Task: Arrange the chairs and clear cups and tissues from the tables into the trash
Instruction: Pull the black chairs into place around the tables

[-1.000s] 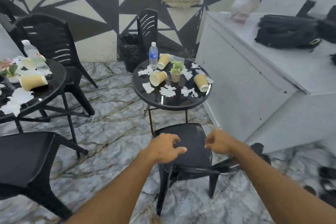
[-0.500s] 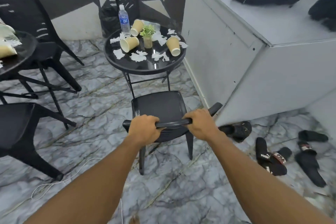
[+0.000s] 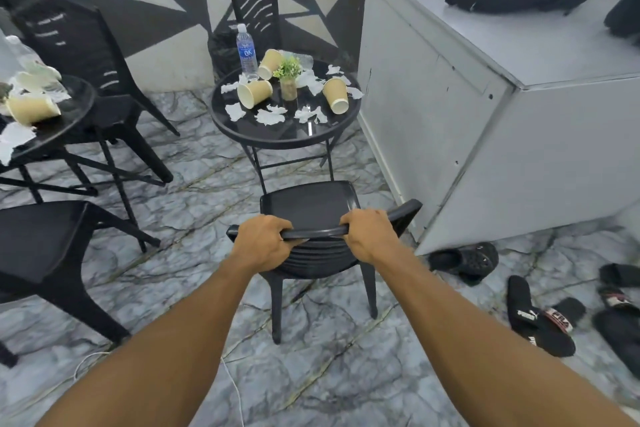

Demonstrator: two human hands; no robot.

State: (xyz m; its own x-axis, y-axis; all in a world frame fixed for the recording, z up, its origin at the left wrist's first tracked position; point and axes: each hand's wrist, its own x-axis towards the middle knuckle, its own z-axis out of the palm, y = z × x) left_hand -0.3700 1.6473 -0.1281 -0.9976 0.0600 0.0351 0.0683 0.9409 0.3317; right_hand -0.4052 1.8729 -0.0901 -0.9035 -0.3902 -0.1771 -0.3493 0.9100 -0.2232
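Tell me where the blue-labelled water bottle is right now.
In the head view, the water bottle stands upright at the far left of the middle round table, beside a tipped paper cup, before the slatted chair at the wall.

The black plastic chair and round black counter contrast with tan paper cups, white crumpled tissues, a blue-labelled clear bottle, the grey marble-veined floor and the black-and-cream triangle-patterned wall.
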